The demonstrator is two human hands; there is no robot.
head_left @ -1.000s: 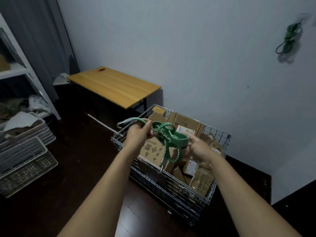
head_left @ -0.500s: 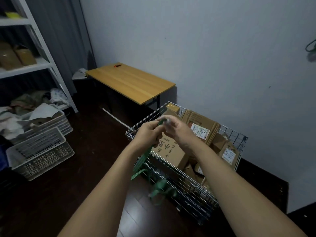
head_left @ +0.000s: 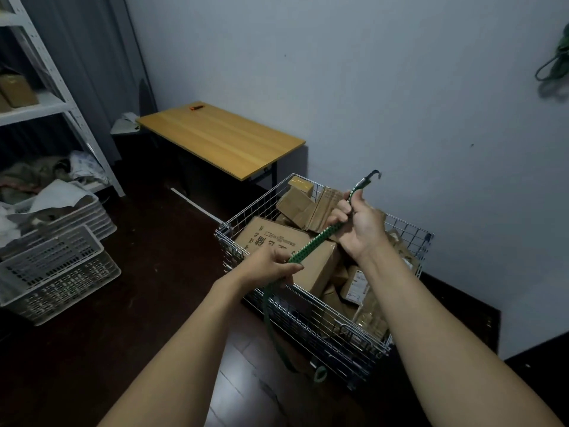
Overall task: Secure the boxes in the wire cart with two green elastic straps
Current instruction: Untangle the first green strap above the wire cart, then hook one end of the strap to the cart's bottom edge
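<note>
A wire cart (head_left: 409, 232) full of brown cardboard boxes (head_left: 271, 238) stands on the dark floor by the wall. A green elastic strap (head_left: 312, 244) runs taut between my hands above the cart. My right hand (head_left: 358, 226) grips it near its metal hook (head_left: 372, 176), which points up toward the wall. My left hand (head_left: 271, 266) holds the strap lower down, and the rest hangs past the cart's front to the floor. A second green strap (head_left: 554, 63) hangs on the wall at the upper right.
A wooden table (head_left: 215, 137) stands behind the cart against the wall. White plastic crates (head_left: 55, 266) sit on the floor at the left, below a white shelving unit (head_left: 61, 100) with boxes and cloth.
The bundled strap has been uncoiled. My hands have moved apart, the right one rising with the hook end, and the free length now hangs to the floor.
</note>
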